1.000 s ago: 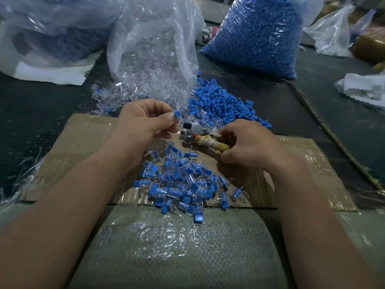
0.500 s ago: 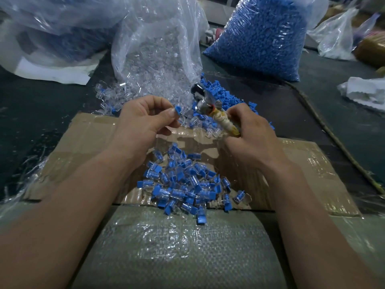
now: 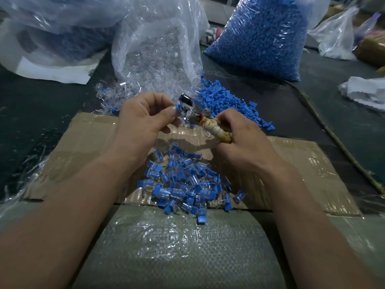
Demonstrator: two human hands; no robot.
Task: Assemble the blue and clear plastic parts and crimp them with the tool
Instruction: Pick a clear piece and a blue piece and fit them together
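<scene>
My left hand [image 3: 143, 117] pinches a small blue and clear part [image 3: 178, 107] between thumb and fingers. My right hand [image 3: 241, 140] grips the crimping tool [image 3: 200, 117] by its handle, which is wrapped in yellowish cloth. The tool's metal head sits right against the pinched part. Below the hands, a pile of assembled blue and clear pieces [image 3: 185, 184] lies on the cardboard sheet [image 3: 312, 163]. Loose blue parts [image 3: 227, 103] are heaped behind the hands, and loose clear parts [image 3: 110, 94] spill from the open clear bag [image 3: 154, 51].
A full bag of blue parts [image 3: 262, 36] stands at the back right. More plastic bags [image 3: 52, 30] fill the back left, and crumpled white material [image 3: 366, 92] lies at the right. A woven sack [image 3: 177, 251] covers the near edge.
My right hand lifted the tool off the cardboard and swung its metal head left, up to the part in my left hand. My left hand barely moved.
</scene>
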